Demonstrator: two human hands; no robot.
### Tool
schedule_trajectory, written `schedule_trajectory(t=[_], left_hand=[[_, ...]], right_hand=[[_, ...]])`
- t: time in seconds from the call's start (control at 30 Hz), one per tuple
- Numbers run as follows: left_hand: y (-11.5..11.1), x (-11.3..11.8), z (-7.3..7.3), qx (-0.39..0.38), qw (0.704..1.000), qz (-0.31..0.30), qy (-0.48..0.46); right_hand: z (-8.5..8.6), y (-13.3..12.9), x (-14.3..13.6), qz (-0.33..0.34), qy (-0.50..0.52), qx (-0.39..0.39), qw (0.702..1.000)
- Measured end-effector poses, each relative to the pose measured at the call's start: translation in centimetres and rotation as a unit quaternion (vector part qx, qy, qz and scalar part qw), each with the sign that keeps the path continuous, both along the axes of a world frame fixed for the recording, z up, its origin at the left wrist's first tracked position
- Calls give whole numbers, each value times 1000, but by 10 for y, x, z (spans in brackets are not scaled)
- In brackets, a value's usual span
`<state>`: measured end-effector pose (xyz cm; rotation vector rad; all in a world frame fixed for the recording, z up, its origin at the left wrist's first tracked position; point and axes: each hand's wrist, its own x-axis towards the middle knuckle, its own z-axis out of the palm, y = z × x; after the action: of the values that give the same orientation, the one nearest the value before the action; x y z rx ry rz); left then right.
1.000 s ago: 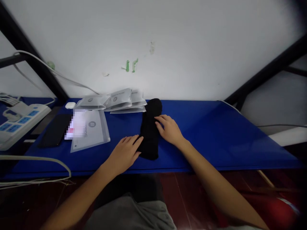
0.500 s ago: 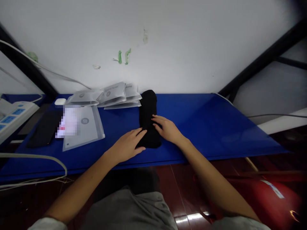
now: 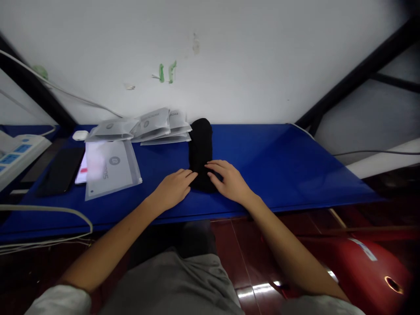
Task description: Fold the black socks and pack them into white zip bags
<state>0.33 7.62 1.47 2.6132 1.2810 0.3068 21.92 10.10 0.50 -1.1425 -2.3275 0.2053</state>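
Observation:
A black sock (image 3: 201, 144) lies flat and lengthwise on the blue table (image 3: 262, 166), its rounded far end close to the wall. My left hand (image 3: 173, 188) rests at the sock's lower left edge, fingertips touching the fabric and thumb a little apart. On the opposite edge, my right hand (image 3: 231, 181) lays its fingertips on the sock, with a gap between thumb and forefinger. Both hands are open, palms down.
Left of the sock are several frosted zip bags (image 3: 152, 124), with another bag (image 3: 113, 170) lying over a lit screen. A black phone (image 3: 62, 170), a white case (image 3: 80, 135) and a power strip (image 3: 24, 153) lie further left. A red stool (image 3: 361, 271) stands below right.
Both hands have shifted slightly along the sock's edges. My left fingers are drawn closer together. The whole view has moved a little, and the sock stays in place.

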Motion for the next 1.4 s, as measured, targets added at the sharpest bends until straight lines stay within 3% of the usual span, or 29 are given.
schedule_trajectory(t=[0.2,0.53,0.8,1.17,1.4], left_hand=[[3,1,2,-13,1000,16,-17],[5,-4,4,-29,998,20,-60],[3,4,5,78,996,-6,-30],[3,0,4,19,986,8,-166],[-6,-5,11,14,993,-45,-104]], right_hand=[[7,-19,7,55,-48,-77,994],[6,-18,-2,27,-84,-46,995],[8,-21,-1,31,-11,-90,995],[12,-35,-3,54,-106,7,993],[6,-32,-3,26,-96,38,994]])
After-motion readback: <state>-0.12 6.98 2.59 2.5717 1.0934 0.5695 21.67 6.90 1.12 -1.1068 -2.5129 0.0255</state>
